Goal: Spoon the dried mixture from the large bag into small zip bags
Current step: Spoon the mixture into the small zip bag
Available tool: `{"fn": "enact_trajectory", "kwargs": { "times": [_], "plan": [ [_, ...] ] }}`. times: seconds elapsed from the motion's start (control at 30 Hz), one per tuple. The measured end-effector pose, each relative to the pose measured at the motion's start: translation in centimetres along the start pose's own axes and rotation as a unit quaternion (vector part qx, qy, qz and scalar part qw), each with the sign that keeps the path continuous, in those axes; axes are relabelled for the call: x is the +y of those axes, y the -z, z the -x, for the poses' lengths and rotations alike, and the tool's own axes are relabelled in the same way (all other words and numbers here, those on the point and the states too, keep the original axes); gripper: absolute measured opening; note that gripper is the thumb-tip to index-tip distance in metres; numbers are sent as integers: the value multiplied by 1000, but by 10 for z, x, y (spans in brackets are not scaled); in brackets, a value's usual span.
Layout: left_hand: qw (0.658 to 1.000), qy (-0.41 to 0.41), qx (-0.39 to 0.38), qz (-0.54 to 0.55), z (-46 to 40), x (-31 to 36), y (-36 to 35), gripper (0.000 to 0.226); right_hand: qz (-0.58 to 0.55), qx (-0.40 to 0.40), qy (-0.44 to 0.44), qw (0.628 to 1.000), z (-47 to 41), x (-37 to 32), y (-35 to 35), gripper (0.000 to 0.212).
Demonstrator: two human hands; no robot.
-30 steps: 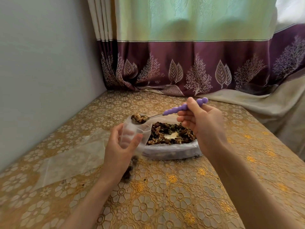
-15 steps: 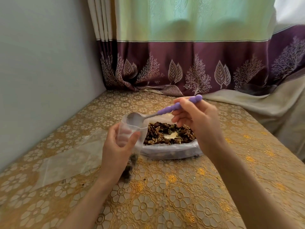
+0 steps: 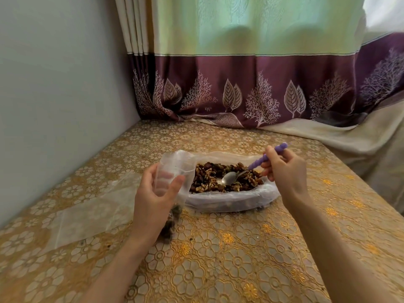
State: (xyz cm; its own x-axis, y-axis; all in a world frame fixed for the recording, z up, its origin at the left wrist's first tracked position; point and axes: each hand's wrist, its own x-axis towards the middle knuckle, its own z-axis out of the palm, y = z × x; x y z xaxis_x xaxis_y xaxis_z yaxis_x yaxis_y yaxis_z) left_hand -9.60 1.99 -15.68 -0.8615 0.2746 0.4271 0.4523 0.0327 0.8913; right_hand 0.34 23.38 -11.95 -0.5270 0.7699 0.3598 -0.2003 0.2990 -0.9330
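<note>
Left hand (image 3: 153, 196) grips clear crinkly small bag (image 3: 175, 169) upright, mouth up, beside large bag (image 3: 229, 201). Right hand (image 3: 284, 171) pinches spoon (image 3: 251, 169): beaded purple handle up-right, shiny metal bowl down-left on lumpy brown dried mixture (image 3: 209, 180). Gold embossed bench (image 3: 218, 259).

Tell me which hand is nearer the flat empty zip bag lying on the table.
Left. The left hand, holding the small zip bag, is just right of the flat empty bag. The right hand holds the spoon over the large bag, farther right.

Purple-handled spoon (image 3: 258, 167), gold floral tablecloth (image 3: 218, 259), brown mixture (image 3: 209, 178)
</note>
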Motion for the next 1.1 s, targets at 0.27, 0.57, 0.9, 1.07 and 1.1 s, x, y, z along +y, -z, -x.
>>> {"fn": "enact_trajectory", "kwargs": {
  "times": [0.27,0.57,0.9,1.07,1.1],
  "plan": [
    [1000,4,-1,-1,0,0,-1,68,16,-106,-78,991,6,4,-13,50],
    [1000,4,-5,2,0,1,-1,57,-47,-87,-166,981,6,3,-9,35],
    [1000,0,-6,6,0,1,-1,58,-87,-36,-181,979,-2,0,0,22],
    [1000,-1,-9,1,0,0,-1,60,-115,-39,-159,980,2,-10,-1,29],
    [1000,-1,-9,2,0,-1,0,60,-118,-39,-153,980,3,-13,-2,31]
  ]
}}
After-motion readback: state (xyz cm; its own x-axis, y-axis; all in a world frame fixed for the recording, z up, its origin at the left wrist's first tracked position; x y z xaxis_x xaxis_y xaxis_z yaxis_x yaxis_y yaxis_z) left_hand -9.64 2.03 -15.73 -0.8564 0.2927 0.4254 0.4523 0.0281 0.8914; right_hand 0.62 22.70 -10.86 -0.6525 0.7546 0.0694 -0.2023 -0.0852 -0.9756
